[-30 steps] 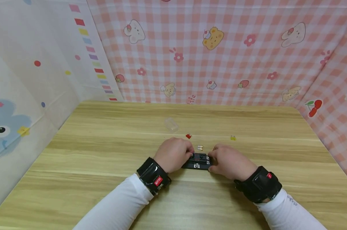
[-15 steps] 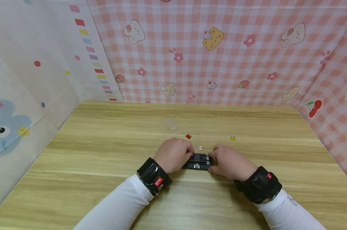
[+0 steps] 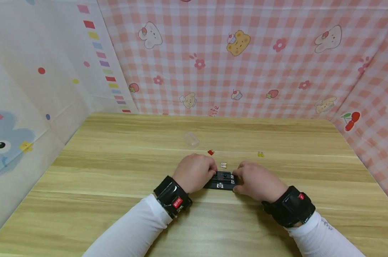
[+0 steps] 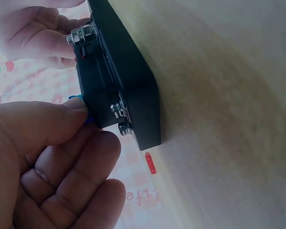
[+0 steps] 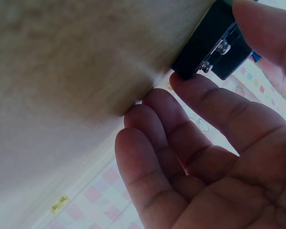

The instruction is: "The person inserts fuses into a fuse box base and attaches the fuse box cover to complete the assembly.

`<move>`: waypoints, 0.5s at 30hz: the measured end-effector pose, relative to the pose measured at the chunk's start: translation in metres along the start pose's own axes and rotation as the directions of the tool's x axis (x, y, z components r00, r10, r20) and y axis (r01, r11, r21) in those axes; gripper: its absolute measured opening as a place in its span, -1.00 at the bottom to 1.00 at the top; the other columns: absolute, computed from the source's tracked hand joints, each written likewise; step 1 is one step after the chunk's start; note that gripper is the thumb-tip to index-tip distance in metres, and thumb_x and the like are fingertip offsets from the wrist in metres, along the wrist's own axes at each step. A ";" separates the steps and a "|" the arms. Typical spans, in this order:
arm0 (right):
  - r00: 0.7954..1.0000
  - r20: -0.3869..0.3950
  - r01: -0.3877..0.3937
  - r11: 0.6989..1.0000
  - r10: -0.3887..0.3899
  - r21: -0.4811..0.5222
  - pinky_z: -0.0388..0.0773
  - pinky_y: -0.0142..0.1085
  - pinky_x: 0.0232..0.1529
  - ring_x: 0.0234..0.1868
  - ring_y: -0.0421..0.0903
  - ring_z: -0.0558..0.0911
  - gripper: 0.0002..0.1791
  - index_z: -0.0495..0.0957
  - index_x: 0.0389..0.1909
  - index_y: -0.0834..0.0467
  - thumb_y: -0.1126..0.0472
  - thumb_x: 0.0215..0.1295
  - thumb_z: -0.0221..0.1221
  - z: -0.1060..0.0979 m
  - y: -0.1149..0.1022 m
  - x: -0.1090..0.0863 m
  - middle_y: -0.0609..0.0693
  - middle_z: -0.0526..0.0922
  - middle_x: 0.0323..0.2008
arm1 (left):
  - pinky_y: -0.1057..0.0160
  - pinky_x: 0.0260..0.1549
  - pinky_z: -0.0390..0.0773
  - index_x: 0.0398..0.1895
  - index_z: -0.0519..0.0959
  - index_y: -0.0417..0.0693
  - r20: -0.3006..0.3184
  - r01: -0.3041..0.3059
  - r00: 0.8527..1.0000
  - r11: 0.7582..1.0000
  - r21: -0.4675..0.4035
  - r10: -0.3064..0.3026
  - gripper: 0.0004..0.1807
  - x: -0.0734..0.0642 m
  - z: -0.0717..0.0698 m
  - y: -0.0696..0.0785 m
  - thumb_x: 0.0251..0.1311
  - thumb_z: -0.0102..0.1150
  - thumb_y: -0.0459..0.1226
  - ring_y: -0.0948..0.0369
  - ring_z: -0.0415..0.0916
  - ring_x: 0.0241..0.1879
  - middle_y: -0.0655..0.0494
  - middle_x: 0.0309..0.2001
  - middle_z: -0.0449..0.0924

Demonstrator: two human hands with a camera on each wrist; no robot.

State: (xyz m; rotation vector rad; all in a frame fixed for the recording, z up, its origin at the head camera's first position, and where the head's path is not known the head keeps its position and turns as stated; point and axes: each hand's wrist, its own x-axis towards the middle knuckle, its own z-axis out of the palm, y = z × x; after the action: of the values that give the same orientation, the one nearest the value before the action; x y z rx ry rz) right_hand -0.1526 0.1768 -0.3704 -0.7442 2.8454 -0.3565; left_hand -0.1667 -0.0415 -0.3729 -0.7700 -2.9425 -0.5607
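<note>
The left grip (image 3: 194, 174) pinches the blue piece (image 5: 256, 57) against the top of the block (image 3: 224, 180), which sits on the counter (image 3: 65, 200) between the two grips. The right grip (image 3: 259, 181) holds the block's other end, thumb on the near side, a finger on the far side. Whether the blue piece is fully seated cannot be told; fingers hide its base. Straight force, square to the block's top, looks best, since tilting could make the piece bind. The right grip should press the block flat so it cannot slide or tip. The left grip's spare fingers are best held off the end screws (image 4: 119, 119) near them. The clear pieces (image 3: 224, 165) lie just beyond, between the grips.
</note>
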 end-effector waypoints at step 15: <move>1.000 0.001 0.004 1.000 -0.004 -0.001 0.47 -0.32 -0.31 -0.37 -0.21 0.46 -0.59 0.76 -0.01 0.19 0.12 0.14 0.54 0.000 0.000 0.000 -0.08 0.59 -0.28 | 0.26 -0.29 0.55 -0.31 0.82 0.15 0.005 0.013 1.000 1.000 -0.002 -0.013 -0.92 0.000 0.001 0.001 0.35 0.38 -0.18 0.34 0.58 -0.38 0.28 -0.30 0.79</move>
State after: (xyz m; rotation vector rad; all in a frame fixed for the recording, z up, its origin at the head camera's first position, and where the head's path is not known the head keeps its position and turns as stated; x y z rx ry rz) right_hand -0.1530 0.1769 -0.3709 -0.7505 2.8437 -0.3549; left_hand -0.1666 -0.0405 -0.3735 -0.7542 -2.9536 -0.5643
